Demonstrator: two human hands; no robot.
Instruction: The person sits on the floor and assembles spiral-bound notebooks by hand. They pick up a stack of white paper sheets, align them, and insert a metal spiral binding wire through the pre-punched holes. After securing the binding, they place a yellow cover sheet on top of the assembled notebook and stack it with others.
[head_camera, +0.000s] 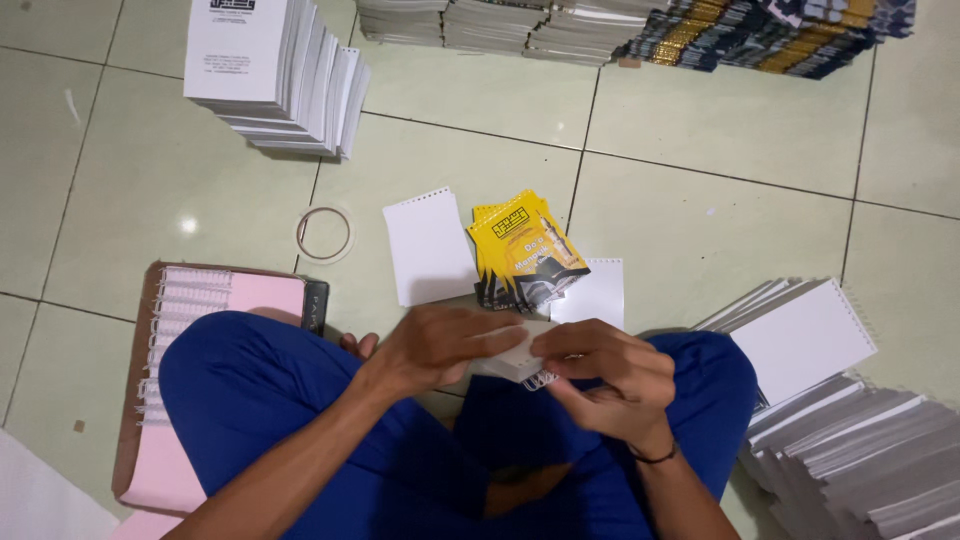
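I sit cross-legged on a tiled floor in blue trousers. My left hand (440, 345) and my right hand (600, 375) both grip a small white booklet of punched pages (515, 358) over my lap. A white wire spiral (540, 380) shows at the booklet's lower edge, under my right fingers. Just beyond my hands lie a fan of yellow-and-black covers (525, 250), a white punched sheet (430, 245) to their left and another white sheet (595, 295) to their right.
White wire spirals (175, 320) lie on a pink sheet over a brown board at my left knee, a dark phone (314, 306) beside them. A tape ring (323, 232) lies further out. Paper stacks stand far left (270, 70), along the top (500, 25) and at right (850, 450).
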